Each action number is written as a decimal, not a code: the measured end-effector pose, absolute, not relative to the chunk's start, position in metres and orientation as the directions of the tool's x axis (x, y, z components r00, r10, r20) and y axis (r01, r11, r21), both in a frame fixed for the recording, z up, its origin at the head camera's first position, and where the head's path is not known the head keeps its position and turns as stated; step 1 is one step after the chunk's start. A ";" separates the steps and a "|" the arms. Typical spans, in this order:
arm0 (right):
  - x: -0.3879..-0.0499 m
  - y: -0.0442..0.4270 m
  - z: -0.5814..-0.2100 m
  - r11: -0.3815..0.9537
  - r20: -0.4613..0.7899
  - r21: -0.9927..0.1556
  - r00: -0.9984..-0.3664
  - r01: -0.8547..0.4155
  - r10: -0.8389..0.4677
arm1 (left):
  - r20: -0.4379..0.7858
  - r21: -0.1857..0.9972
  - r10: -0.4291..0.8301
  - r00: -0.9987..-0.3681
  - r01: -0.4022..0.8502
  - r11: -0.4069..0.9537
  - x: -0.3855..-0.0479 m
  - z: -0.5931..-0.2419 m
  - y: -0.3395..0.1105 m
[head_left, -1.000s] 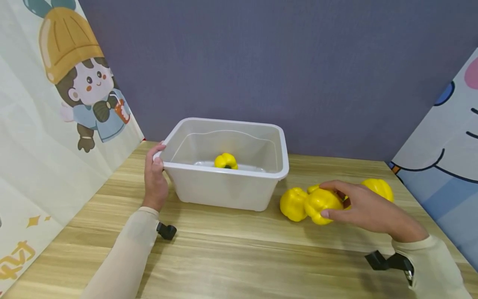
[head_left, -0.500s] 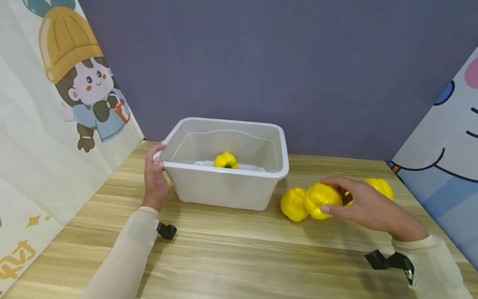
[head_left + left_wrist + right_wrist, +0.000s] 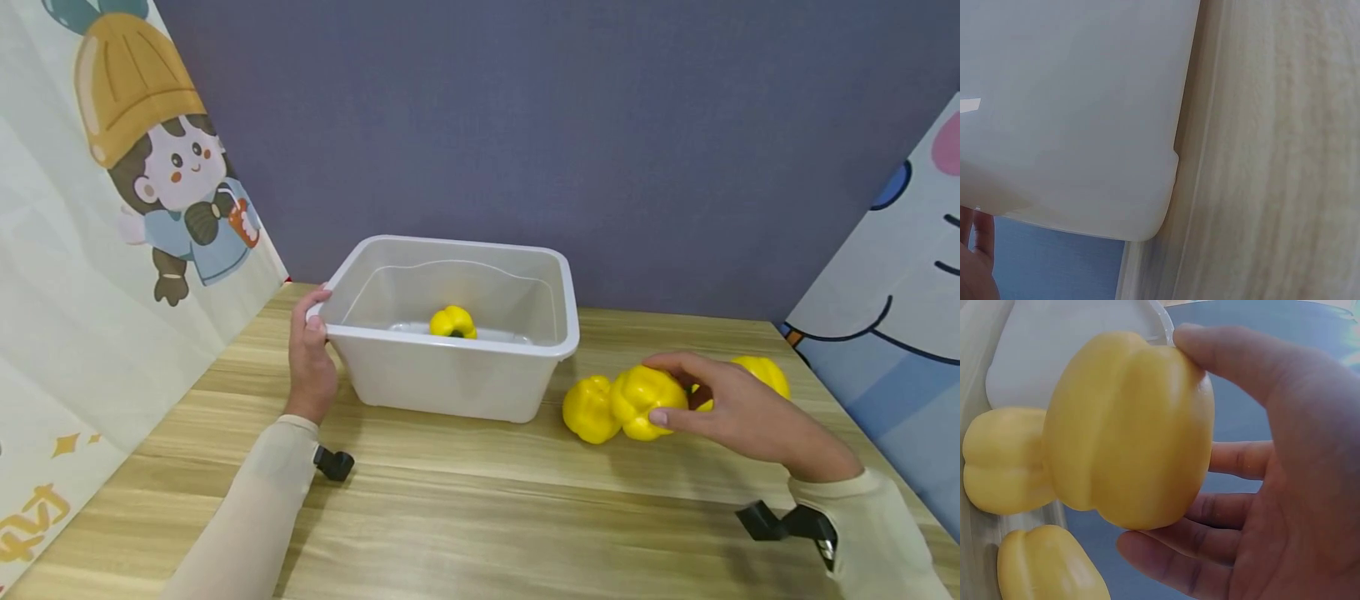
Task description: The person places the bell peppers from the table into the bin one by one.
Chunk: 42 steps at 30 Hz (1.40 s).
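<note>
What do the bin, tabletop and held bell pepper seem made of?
Bin: probably molded plastic, slightly glossy, smooth with rounded corners. Tabletop: wood or woodgrain laminate, satin, streaked grain. Yellow bell pepper: glossy, bright highlights; real or plastic, unclear.

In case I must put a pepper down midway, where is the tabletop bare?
The widest bare tabletop lies before the plastic bin, between the sleeves; a smaller patch sits behind the yellow bell peppers, bordered by the bin and blue-grey partition. Crowding is right of the bin, where the right hand holds one pepper beside others.
</note>
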State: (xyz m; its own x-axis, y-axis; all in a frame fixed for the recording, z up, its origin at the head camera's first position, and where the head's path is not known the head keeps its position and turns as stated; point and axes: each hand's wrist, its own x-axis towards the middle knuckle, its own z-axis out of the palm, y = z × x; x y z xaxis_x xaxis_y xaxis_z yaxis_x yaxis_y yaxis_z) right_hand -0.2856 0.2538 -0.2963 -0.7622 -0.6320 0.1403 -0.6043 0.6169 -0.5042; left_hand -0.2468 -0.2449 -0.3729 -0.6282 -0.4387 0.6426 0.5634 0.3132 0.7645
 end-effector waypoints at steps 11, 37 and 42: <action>-0.287 0.256 -0.296 0.624 0.161 -0.501 -0.773 -0.600 -0.613 | 0.638 0.768 -0.438 -0.633 0.566 0.300 -0.248 -0.371 -0.244; -0.294 0.254 -0.301 0.632 0.199 -0.590 -0.849 -0.502 -0.489 | 0.640 0.766 -0.433 -0.634 0.563 0.309 -0.246 -0.373 -0.246; -0.294 0.254 -0.301 0.634 0.187 -0.600 -0.856 -0.489 -0.483 | 0.639 0.769 -0.425 -0.641 0.551 0.326 -0.245 -0.373 -0.247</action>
State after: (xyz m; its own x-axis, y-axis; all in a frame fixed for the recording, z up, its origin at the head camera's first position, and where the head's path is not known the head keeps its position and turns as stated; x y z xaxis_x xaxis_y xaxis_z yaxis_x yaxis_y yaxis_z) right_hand -0.2943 0.2545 -0.3007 -0.8555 -0.4827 0.1874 -0.4888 0.6337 -0.5996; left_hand -0.2454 -0.2471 -0.3727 -0.6411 -0.4247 0.6393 0.5507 0.3256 0.7686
